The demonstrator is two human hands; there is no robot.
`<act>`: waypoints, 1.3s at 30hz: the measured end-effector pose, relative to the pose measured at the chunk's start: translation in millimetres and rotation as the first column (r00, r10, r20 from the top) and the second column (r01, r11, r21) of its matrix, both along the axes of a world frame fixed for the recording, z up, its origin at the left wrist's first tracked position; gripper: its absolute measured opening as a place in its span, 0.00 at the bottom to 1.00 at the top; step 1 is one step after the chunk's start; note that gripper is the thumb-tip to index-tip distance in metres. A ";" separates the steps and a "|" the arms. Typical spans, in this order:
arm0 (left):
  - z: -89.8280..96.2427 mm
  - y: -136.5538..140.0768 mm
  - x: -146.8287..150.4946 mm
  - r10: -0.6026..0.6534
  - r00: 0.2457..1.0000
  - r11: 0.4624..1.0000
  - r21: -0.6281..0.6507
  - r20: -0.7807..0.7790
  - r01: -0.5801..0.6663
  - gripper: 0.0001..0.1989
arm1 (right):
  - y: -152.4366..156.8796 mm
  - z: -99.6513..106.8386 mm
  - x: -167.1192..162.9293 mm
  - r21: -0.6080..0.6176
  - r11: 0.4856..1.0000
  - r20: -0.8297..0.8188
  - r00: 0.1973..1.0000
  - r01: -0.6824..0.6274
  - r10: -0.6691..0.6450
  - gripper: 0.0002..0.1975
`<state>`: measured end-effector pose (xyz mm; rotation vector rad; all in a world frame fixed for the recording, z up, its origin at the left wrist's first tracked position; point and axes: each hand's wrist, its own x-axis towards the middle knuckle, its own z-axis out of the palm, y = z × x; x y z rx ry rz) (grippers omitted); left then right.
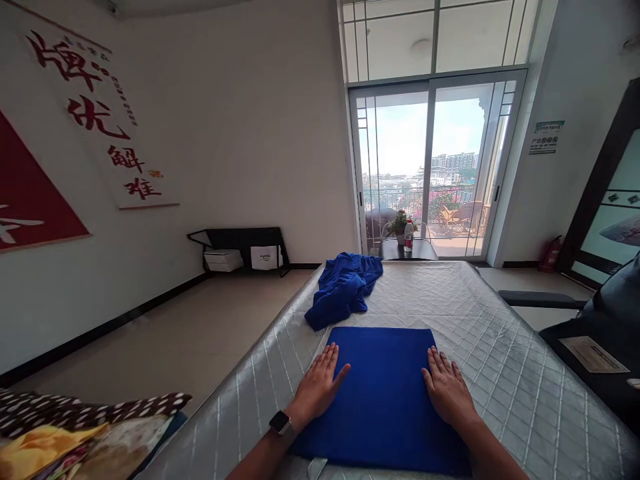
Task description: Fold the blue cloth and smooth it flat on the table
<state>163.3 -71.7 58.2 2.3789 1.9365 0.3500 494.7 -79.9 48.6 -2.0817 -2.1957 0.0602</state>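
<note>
While the blue cloth rectangle lies flat on a quilted silver surface, the left hand and right hand rest along its side edges, fingers extended, gripping nothing. Beyond, a wall scroll bears large red characters, 牌优解难.

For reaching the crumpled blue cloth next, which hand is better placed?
Probably the left hand: it rests at the left edge of the flat blue cloth, nearer the crumpled blue cloth. The right hand lies along the opposite edge, farther away.
</note>
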 end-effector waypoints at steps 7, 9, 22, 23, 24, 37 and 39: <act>-11.8 1.3 -16.9 0.047 0.999 0.999 0.015 0.028 -0.047 0.41 | 1.8 -2.7 -0.1 -0.004 1.000 0.049 0.999 0.003 -0.003 0.32; -10.4 1.7 -15.3 0.047 0.999 0.999 0.009 0.022 -0.047 0.41 | 1.1 -1.8 -1.0 -0.010 1.000 0.052 0.999 0.007 -0.007 0.32; -19.0 1.6 -22.8 0.000 1.000 0.996 0.086 -0.004 0.000 0.39 | -28.6 17.3 -6.6 0.035 0.999 0.064 0.998 -0.025 0.023 0.32; -19.8 2.4 -22.6 0.002 1.000 0.996 0.085 -0.006 -0.001 0.39 | -32.8 16.4 -6.7 0.027 1.000 0.052 0.999 -0.016 0.015 0.32; -20.3 2.9 -22.2 0.008 1.000 0.996 0.086 -0.008 -0.007 0.39 | -36.5 14.8 -7.0 0.021 1.000 0.040 0.999 -0.013 0.012 0.33; 11.8 -17.9 18.2 -0.041 0.998 0.994 0.096 -0.038 0.045 0.38 | -42.8 5.5 -5.9 0.043 0.999 -0.056 0.998 -0.016 0.018 0.32; 13.5 -24.5 51.5 -0.205 0.978 0.976 0.071 -0.034 0.207 0.35 | -43.3 7.2 -5.7 0.036 0.999 -0.072 0.997 -0.016 0.019 0.32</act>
